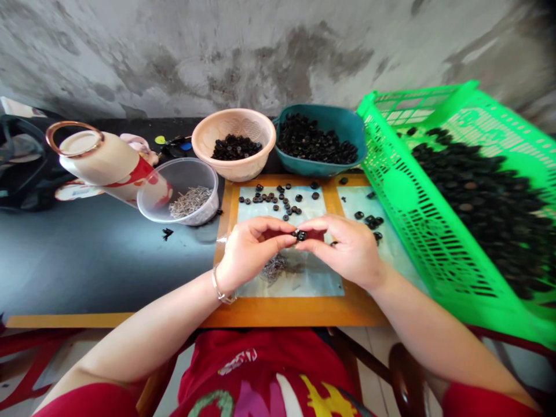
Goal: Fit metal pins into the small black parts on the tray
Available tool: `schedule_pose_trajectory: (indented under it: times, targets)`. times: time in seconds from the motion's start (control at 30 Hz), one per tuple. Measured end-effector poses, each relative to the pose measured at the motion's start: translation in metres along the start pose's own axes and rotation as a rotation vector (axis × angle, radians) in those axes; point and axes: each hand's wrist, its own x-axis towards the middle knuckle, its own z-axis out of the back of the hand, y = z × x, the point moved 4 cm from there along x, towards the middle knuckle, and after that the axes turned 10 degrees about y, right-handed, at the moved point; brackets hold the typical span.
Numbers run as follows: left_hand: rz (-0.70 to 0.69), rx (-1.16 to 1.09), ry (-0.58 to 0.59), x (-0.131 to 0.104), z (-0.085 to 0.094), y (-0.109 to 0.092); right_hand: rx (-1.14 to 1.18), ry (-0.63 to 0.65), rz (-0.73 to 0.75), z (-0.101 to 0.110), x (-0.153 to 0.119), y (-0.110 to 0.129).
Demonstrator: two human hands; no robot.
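Both hands meet over the light sheet [313, 278] on the table. Thumb and fingertips of my left hand [249, 249] pinch one side of a small black part [300, 235]. From the other side, my right hand [347, 246] grips the same part between thumb and index finger. Loose black round pieces [271, 197] lie just beyond the fingers. Under my left hand is a small pile of metal pins [274, 266]. More black pieces [372, 222] sit beyond my right hand.
A clear bowl [150, 200] of metal pins and a cream-and-red flask [113, 162] stand at left. Behind are a peach bowl [237, 119] and a teal basin [321, 168], both with black parts. A large green crate [417, 214] of black pieces fills the right.
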Motion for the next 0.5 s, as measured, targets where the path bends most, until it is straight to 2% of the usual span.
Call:
schedule_pose_trajectory:
  times: [0.23, 0.5]
  targets:
    - [0.101, -0.135, 0.027, 0.002, 0.002, 0.011, 0.202, -0.002, -0.121, -0.008, -0.003, -0.004]
    - [0.108, -0.263, 0.017, 0.004, 0.001, 0.008, 0.404, 0.115, -0.133, -0.015, -0.004, -0.009]
